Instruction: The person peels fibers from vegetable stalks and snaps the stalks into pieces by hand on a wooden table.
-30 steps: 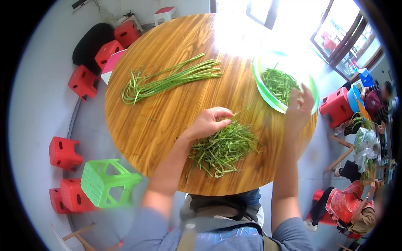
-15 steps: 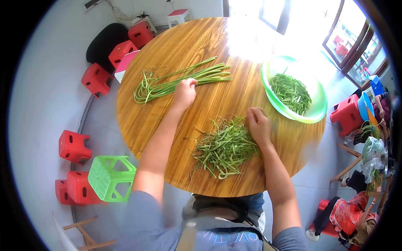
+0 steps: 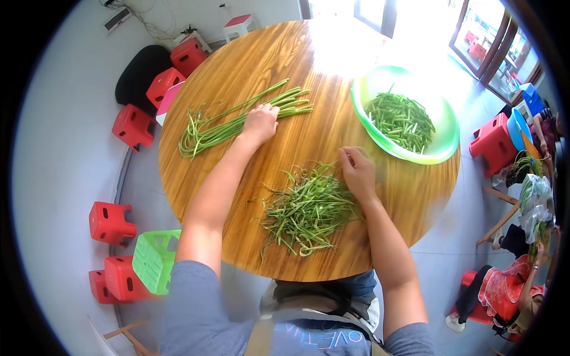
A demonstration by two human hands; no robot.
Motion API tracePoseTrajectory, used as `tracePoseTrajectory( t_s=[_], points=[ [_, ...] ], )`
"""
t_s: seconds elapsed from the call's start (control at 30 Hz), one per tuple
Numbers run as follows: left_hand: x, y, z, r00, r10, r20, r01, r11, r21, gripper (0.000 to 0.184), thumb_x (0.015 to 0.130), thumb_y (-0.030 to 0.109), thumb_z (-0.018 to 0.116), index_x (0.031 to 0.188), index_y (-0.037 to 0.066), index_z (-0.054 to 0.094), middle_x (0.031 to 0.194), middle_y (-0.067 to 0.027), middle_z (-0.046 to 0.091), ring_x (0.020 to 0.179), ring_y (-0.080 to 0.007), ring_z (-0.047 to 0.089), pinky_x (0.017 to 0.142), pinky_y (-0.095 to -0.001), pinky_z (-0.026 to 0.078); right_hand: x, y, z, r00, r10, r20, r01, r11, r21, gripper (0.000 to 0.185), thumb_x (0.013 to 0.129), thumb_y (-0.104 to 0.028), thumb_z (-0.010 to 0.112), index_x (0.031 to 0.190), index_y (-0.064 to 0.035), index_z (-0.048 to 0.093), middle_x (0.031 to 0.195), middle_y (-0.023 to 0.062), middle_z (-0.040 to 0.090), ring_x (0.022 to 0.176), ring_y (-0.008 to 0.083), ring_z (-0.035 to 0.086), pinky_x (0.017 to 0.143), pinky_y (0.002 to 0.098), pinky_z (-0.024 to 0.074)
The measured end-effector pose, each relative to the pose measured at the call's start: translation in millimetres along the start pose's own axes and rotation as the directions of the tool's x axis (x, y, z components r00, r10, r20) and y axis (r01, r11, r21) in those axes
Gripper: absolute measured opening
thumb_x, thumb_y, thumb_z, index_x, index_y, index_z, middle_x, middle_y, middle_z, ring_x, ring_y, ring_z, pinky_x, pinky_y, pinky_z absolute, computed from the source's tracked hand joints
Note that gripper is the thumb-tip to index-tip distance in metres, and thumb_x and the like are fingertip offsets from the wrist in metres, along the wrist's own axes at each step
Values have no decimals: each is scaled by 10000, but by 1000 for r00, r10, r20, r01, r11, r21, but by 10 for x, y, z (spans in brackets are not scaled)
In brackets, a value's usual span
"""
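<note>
Stems [image 3: 217, 132] slant away rightward beneath our nearer left hand [image 3: 260, 124], whose grip we cannot tell, while our right hand [image 3: 360, 175] sits curled closed beside leaves [image 3: 309, 210].

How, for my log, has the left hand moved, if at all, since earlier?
Yes: the left hand went forward-left across the table, from leaves to stems.

left fingers [image 3: 272, 111] rest on long green stems [image 3: 228, 129].

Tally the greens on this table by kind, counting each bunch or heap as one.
Bunch of long stems, at the left hand: 1
Heap of leafy scraps, beside the right hand: 1
Heap of cut stems, in the basin: 1
Total: 3
</note>
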State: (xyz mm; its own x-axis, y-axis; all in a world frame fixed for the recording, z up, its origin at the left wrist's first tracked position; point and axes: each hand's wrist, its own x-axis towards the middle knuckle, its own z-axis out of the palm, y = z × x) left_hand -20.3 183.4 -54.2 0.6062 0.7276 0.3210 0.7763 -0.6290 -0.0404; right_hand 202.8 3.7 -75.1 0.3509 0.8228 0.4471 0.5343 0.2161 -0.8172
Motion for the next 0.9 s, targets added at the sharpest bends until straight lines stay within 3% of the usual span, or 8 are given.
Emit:
tracePoseTrajectory(
  t_s=[0.07,0.27,0.47,0.57,0.67,0.7,0.8,0.9],
  points=[
    [93,-108,193,998,61,5,-62,998,18,212,774,103,566,972,28,569,968,-165,591,940,-314,580,826,-411,475,-9,-1,3,1000,12,11,-12,1000,9,119,840,-132,618,867,-18,637,785,77,605,616,160,553,570,271,432],
    [237,-28,104,989,-38,142,22,993,113,231,753,77,586,978,29,563,988,-171,585,945,-322,579,835,-400,473,5,16,-6,999,29,35,-31,998,49,131,841,-141,610,855,-13,631,798,105,598,637,222,574,579,306,443],
    [219,-132,-34,973,-48,227,121,939,-321,205,779,145,623,952,37,600,952,-177,616,916,-325,589,804,-400,473,0,33,-1,998,33,44,-35,998,59,144,849,-156,602,869,-17,630,810,105,590,662,234,571,595,319,443],
    [204,-229,67,984,-137,117,177,852,-492,193,793,150,630,939,28,607,919,-166,640,874,-305,613,767,-395,483,3,34,5,997,51,56,-54,997,61,147,851,-160,600,870,-18,630,808,103,588,666,235,569,599,320,442],
    [241,-215,-5,963,-265,-45,209,842,-497,206,792,137,638,963,28,605,905,-170,647,833,-307,626,741,-381,489,4,22,-2,996,59,63,-63,996,57,150,853,-165,598,870,-19,630,810,100,587,665,235,568,598,320,441],
    [246,-209,-33,962,-274,19,245,827,-506,216,792,125,646,975,18,600,861,-164,645,789,-263,630,715,-345,490,4,7,-10,996,61,64,-65,996,54,151,853,-166,599,870,-20,630,812,100,588,663,235,567,597,320,441],
    [238,-158,-8,925,-303,230,368,565,-739,200,807,163,646,949,30,603,802,-143,629,730,-212,612,690,-314,477,7,-18,-36,994,77,77,-80,996,39,152,852,-171,601,873,-23,632,816,99,590,660,235,569,597,321,440],
    [194,-5,-94,941,-272,200,325,572,-753,212,820,217,642,927,38,607,747,-118,610,680,-181,587,651,-285,464,11,-18,-32,995,78,63,-80,996,30,147,845,-164,613,880,-24,641,797,82,598,652,186,565,596,282,437]
  ],
)
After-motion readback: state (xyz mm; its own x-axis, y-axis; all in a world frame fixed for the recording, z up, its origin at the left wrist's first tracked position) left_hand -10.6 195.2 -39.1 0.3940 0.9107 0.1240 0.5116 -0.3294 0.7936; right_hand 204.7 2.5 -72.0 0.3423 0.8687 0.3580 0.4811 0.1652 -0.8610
